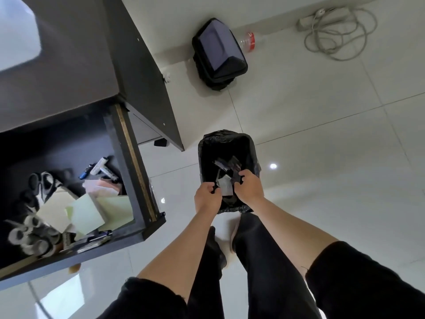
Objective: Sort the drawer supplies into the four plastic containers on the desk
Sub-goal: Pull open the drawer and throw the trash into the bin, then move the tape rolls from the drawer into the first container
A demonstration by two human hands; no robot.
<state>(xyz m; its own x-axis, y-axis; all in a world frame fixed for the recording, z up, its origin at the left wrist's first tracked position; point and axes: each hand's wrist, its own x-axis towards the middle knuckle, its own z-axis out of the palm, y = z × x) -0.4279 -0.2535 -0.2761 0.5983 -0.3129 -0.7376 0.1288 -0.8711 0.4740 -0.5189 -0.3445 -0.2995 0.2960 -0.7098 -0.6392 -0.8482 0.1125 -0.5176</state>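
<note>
I stand over a small black-lined waste bin point(226, 143) on the floor. My left hand point(208, 198) and my right hand point(249, 186) each grip one end of a dark tray-like item point(230, 196), held just over the bin's mouth. Its shape is hard to make out against the black liner. A pale paper scrap point(225, 188) lies between my hands, and more dark and grey scraps point(226, 165) sit inside the bin. At the left the open drawer point(128, 157) holds sticky-note pads point(87, 215), scissors point(42, 184), markers point(101, 168), tape rolls point(27, 236) and pens point(96, 238). No plastic containers are in view.
The dark desk point(76, 65) stands above the drawer, with the drawer's corner jutting out near my left arm. A black lidded bin point(219, 54) stands by the wall beside a plastic bottle point(248, 41). A power strip with coiled cable point(338, 31) lies on the white tiled floor.
</note>
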